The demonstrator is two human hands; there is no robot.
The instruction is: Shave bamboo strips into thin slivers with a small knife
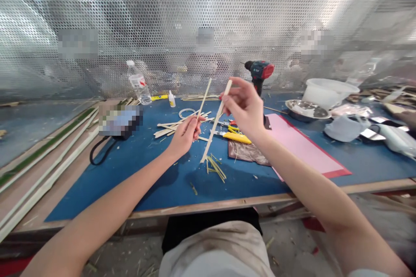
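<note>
My left hand (186, 136) pinches a thin bamboo strip (204, 97) that points up and slightly right. Raised to its right, my right hand (243, 105) grips the upper end of a wider, pale bamboo strip (214, 127), which slants down to the left over the blue mat. Behind my left hand lies a pile of flat bamboo strips (169, 129). A yellow-handled utility knife (238, 138) and pliers (233, 128) are below my right hand. Several short green slivers (216, 168) lie near the low end of the wider strip.
A cordless drill (259, 73), glue bottle (171, 99) and water bottle (139, 83) stand along the perforated metal screen (162, 17). Long bamboo lengths (55, 173) lie left. A pink sheet (302, 147), metal bowl (307, 110) and white tub (328, 92) are right.
</note>
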